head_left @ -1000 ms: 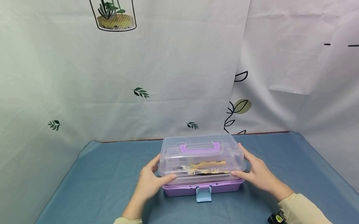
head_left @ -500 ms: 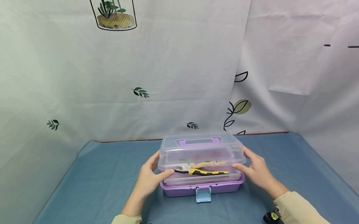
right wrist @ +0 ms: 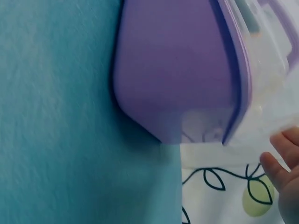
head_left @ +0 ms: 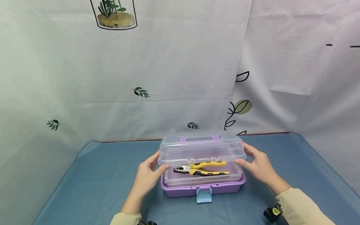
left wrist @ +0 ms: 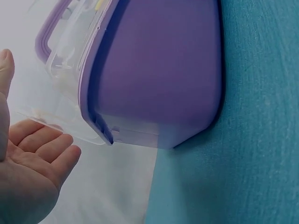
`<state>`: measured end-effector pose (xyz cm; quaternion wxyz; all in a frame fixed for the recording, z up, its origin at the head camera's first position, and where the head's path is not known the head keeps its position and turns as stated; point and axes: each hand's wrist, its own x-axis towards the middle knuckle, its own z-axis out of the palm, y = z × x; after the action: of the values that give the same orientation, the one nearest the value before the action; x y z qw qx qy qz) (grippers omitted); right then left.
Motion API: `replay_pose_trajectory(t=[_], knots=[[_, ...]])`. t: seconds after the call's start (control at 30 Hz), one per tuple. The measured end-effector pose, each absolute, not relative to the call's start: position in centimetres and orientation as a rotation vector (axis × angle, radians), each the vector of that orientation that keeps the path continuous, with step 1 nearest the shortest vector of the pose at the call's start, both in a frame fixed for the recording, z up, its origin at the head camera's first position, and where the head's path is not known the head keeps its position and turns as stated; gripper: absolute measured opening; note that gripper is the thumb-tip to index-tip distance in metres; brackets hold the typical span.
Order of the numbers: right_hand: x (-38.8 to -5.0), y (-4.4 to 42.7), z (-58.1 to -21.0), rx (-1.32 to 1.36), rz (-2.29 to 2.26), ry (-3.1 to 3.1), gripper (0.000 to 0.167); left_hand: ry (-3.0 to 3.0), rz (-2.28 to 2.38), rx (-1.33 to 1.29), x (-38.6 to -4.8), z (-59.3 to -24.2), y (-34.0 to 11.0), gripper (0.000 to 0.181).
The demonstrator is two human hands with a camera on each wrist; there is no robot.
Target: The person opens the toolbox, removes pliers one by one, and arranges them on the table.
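A toolbox with a purple base (head_left: 180, 192) stands at mid-table in the head view. Its clear lid (head_left: 199, 153), with a purple handle (head_left: 200, 139), is tilted up at the front. My left hand (head_left: 148, 177) holds the lid's left end, thumb at the front edge. At the right end, my right hand (head_left: 260, 169) holds it likewise. Yellow-and-black pliers (head_left: 208, 173) lie on the clear inner tray (head_left: 172, 181), below the raised lid. In the left wrist view, the fingers (left wrist: 56, 149) lie along the lid's side. The right wrist view shows only some right fingers (right wrist: 275, 170).
A light blue latch (head_left: 204, 196) hangs open at the base's front. Blue cloth (head_left: 79, 207) covers the table around the box. Behind it hangs a white curtain (head_left: 175, 55) with printed leaves.
Both hands have raised the lid's front edge up and back. The pliers, earlier seen through the lid, now show openly below its edge. The purple base has hardly moved.
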<state>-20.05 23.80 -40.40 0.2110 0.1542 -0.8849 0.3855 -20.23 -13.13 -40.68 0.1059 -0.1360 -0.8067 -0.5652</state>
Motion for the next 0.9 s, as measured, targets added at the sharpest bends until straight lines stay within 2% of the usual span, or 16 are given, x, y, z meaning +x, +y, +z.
replay_pose_trajectory(t=[0.13,0.33,0.9], knots=[[-20.1,24.6,-40.1,0.443,1.151,-2.544,0.064,-2.384,-1.628,-0.389,-20.3,-40.4,-13.0,0.062],[-20.4,25.3,-39.9,0.423,1.210,-2.594,0.054,-2.379,-1.637,-0.365,-20.2,-40.0,-13.0,0.060],[-21.2,24.2,-40.0,0.290,1.330,-2.457,0.032,-2.352,-1.644,-0.266,-21.0,-39.3,-12.6,0.058]])
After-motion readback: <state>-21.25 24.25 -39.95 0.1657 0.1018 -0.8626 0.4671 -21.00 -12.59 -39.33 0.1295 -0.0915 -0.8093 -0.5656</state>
